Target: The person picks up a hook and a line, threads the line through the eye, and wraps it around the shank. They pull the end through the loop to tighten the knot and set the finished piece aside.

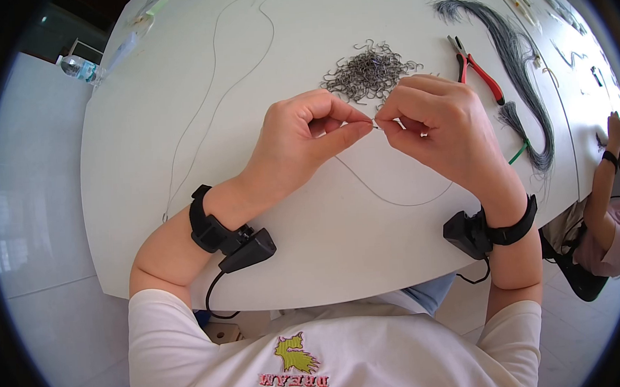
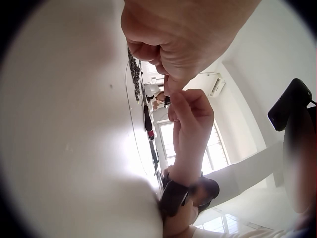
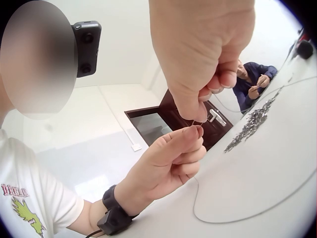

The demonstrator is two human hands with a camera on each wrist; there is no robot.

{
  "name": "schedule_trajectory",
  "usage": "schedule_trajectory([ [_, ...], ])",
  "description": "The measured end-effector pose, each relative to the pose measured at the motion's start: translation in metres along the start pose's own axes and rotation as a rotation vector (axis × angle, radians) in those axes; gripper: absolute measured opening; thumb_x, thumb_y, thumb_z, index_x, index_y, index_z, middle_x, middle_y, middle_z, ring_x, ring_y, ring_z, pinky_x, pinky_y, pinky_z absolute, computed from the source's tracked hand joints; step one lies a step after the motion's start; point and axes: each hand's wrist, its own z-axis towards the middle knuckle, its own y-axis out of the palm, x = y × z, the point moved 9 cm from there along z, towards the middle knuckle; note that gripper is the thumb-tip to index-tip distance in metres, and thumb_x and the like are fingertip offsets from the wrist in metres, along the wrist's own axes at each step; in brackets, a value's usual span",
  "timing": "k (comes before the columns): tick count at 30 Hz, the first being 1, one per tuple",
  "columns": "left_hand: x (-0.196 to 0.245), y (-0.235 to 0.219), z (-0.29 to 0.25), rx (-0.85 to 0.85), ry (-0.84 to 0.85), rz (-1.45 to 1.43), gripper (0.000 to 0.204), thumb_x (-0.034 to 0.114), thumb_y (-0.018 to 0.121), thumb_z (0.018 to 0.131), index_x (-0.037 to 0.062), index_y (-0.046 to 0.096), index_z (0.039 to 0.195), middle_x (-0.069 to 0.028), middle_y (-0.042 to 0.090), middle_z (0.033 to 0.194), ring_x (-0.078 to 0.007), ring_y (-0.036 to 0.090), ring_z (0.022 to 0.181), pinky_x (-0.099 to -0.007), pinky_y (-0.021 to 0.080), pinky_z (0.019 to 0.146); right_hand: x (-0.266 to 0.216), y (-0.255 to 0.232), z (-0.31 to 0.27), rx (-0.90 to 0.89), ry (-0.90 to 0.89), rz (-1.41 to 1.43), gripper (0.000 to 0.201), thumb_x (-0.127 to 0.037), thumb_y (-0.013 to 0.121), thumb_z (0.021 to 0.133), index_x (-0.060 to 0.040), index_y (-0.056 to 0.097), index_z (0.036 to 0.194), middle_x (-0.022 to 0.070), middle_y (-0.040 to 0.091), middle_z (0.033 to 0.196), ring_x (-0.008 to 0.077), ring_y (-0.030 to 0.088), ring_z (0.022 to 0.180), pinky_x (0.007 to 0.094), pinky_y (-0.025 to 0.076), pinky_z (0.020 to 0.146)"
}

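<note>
White short-sleeved shirt with a green embroidered animal (image 1: 297, 355) sat nearest the head camera, by the near edge of a white curved table (image 1: 314, 263). Left hand (image 1: 300, 131) and right hand (image 1: 443, 120) both pinched narrow, thumb to index, tips just beside each other over the table. Both seemed to be on the thin grey line (image 1: 398, 205), whose slack looped toward the body. Tip-to-tip grip probably because the work was tiny. Heap of small dark bent-metal hooks (image 1: 367, 73) lay just beyond the fingers, likely for quick pickup. Red-and-black-handled pliers (image 1: 485, 83) lay to its right, I'd guess for right-hand reach; long bundle of grey strands (image 1: 511, 53) with a green tie (image 1: 519, 152) was further right. 2 thin loose strands (image 1: 214, 58) ran down the left side toward the left forearm. Fingers hid the pinch point: small dark bit at the left tips might've been a hook, couldn't confirm. Line ends untraceable behind the hands. Left wrist view didn't resolve what was held.
</note>
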Motion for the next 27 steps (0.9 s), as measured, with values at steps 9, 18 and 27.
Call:
schedule_trajectory([
  [9, -0.001, 0.000, 0.000, 0.008, -0.005, 0.015, 0.007, 0.008, 0.071, 0.090, 0.0016, 0.070, 0.092, 0.0064, 0.060, 0.074, 0.0012, 0.046, 0.065, -0.0163, 0.036, 0.058, -0.004, 0.001, -0.001, -0.014, -0.060, -0.034, 0.012, 0.001, 0.069, 0.070, -0.0029, 0.060, 0.076, 0.0073, 0.056, 0.069, 0.0250, 0.058, 0.065, 0.0354, 0.047, 0.057],
  [18, 0.001, -0.002, 0.000, 0.011, 0.019, -0.009, 0.006, 0.008, 0.070, 0.091, 0.0030, 0.069, 0.090, 0.0062, 0.061, 0.080, 0.0004, 0.046, 0.068, -0.0170, 0.038, 0.061, 0.003, 0.002, -0.003, 0.006, 0.024, 0.072, 0.007, 0.000, 0.068, 0.075, -0.0029, 0.064, 0.081, 0.0059, 0.059, 0.070, 0.0223, 0.058, 0.060, 0.0338, 0.047, 0.054],
  [27, -0.009, -0.005, -0.002, 0.025, -0.161, -0.208, 0.009, 0.010, 0.070, 0.092, 0.0023, 0.068, 0.094, 0.0027, 0.065, 0.086, -0.0022, 0.058, 0.079, -0.0181, 0.047, 0.073, 0.024, 0.001, -0.001, 0.000, 0.159, 0.087, 0.012, -0.006, 0.066, 0.082, -0.0018, 0.063, 0.093, 0.0102, 0.061, 0.078, 0.0159, 0.052, 0.050, 0.0287, 0.042, 0.051],
])
